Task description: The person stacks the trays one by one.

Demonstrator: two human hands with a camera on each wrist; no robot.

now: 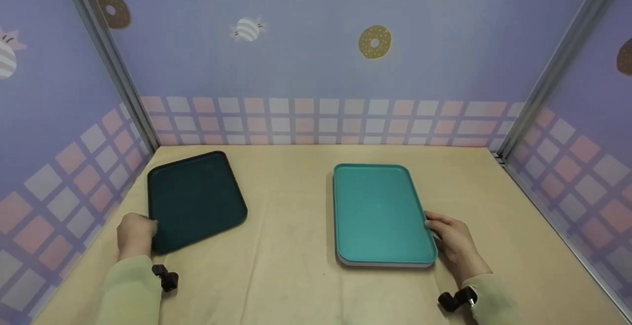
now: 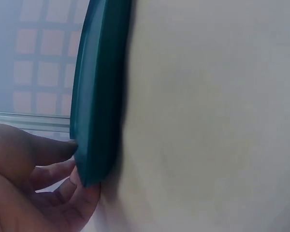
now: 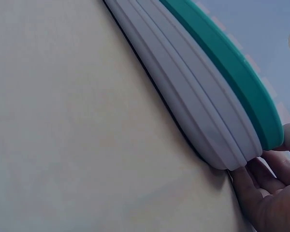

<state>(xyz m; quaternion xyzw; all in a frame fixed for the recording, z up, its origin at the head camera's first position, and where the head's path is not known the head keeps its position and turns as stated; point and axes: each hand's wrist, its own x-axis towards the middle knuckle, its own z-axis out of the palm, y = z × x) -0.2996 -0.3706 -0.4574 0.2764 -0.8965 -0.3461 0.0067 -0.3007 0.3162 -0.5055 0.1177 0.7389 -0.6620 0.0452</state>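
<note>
On the left of the table, a dark green tray (image 1: 197, 199) lies turned at an angle. My left hand (image 1: 137, 234) grips its near left corner; in the left wrist view the thumb (image 2: 55, 151) is on the rim and the other fingers reach below. Right of the middle, a teal tray (image 1: 380, 214) tops a stack. Beneath it, white trays (image 3: 183, 92) show in the right wrist view. My right hand (image 1: 456, 243) pinches the teal tray at its right edge, thumb above, with fingertips touching the white sides below. The rest of that grip is partly cut off.
A cream cloth (image 1: 291, 246) covers the table. Patterned panels (image 1: 306, 58) enclose the back and both sides, with metal posts (image 1: 553, 68) at the rear corners. Both wrists wear small black cameras.
</note>
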